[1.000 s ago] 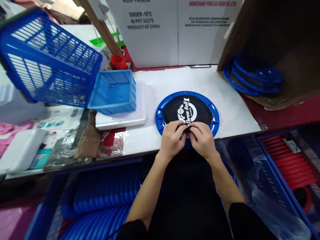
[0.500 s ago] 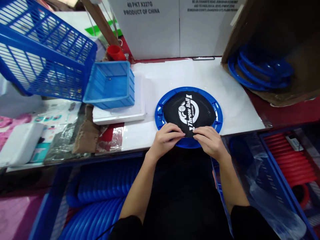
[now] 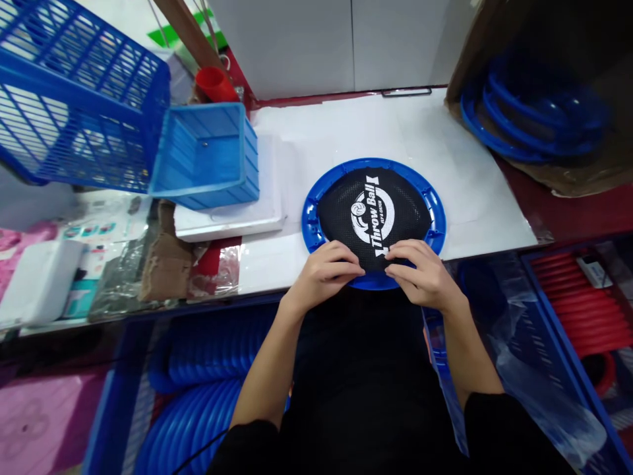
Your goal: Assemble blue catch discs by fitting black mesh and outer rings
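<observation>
Head view: left hand [image 3: 329, 274] and right hand [image 3: 421, 272] curl inward at mesh [image 3: 374, 214].

Bright light whitens the tabletop [image 3: 341, 132] mid-frame, where the printed disc [image 3: 374, 214] reads clearly; the carton [image 3: 578, 179] at upper right lies in shadow (its blue rings [image 3: 519, 150] blurred), and glare flecks crinkled plastic [image 3: 228, 265] left of centre.

A light-blue bin [image 3: 212, 193] sits beside a slatted blue basket [image 3: 89, 104].
</observation>
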Action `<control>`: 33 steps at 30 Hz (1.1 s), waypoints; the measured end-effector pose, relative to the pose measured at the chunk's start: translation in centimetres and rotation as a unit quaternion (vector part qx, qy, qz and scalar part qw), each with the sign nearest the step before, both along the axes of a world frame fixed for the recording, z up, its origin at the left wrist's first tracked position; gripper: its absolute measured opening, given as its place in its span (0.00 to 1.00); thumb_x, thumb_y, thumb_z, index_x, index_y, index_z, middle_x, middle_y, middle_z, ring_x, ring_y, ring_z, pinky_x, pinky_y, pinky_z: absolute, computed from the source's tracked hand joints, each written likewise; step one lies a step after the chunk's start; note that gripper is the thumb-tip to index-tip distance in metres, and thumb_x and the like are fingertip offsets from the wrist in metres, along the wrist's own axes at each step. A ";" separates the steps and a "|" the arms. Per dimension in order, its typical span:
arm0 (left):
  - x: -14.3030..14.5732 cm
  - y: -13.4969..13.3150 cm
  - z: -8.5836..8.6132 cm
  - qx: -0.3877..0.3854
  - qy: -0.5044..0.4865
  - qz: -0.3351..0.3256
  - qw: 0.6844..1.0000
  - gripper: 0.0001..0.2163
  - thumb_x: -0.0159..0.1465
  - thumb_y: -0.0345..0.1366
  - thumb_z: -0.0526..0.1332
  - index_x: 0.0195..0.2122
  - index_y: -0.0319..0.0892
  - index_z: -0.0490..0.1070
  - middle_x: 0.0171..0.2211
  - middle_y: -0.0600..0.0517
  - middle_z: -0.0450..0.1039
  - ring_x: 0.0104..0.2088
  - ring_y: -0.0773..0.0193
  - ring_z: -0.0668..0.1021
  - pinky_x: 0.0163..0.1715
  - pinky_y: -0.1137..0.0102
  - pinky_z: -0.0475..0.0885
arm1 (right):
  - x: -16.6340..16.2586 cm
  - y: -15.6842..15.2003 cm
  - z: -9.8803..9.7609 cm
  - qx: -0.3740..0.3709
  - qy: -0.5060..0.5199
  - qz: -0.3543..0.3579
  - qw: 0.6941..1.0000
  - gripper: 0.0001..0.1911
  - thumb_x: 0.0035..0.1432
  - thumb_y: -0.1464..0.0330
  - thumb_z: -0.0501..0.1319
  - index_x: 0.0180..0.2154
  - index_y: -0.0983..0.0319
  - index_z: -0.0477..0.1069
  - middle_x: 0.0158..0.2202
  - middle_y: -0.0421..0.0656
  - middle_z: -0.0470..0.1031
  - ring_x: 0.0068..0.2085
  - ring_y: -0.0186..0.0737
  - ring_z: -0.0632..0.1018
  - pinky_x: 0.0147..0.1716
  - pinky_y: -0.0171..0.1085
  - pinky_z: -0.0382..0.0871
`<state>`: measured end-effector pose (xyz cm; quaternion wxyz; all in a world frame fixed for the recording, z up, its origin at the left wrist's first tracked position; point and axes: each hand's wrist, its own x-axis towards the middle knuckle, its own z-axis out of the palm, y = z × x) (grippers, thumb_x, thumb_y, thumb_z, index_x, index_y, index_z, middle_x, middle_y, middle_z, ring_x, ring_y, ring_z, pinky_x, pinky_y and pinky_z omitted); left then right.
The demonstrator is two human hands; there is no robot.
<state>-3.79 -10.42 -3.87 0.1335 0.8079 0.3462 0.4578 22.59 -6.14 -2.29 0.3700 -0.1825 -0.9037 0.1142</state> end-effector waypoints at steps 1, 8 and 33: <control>0.0 0.0 0.0 0.000 0.000 0.001 1.000 0.04 0.72 0.29 0.68 0.40 0.45 0.82 0.36 0.51 0.83 0.38 0.62 0.80 0.40 0.65 0.76 | 0.0 0.0 0.0 -0.004 0.002 0.001 1.000 0.10 0.66 0.79 0.64 0.42 0.60 0.79 0.46 0.51 0.83 0.52 0.54 0.82 0.47 0.54 0.80; 0.0 0.0 -0.1 -0.012 0.001 0.000 1.000 0.07 0.74 0.32 0.66 0.39 0.47 0.83 0.35 0.51 0.83 0.37 0.61 0.81 0.40 0.64 0.75 | 0.3 0.0 -0.6 -0.030 0.013 0.004 0.999 0.12 0.66 0.78 0.65 0.43 0.56 0.81 0.45 0.47 0.84 0.52 0.53 0.82 0.49 0.56 0.79; -0.2 -0.2 0.0 -0.046 -0.032 -0.013 0.998 0.05 0.71 0.32 0.70 0.39 0.49 0.85 0.33 0.52 0.83 0.37 0.62 0.81 0.40 0.64 0.75 | 0.2 -0.2 0.5 -0.043 -0.062 -0.005 0.997 0.14 0.70 0.78 0.61 0.40 0.55 0.82 0.44 0.45 0.81 0.53 0.49 0.81 0.60 0.59 0.75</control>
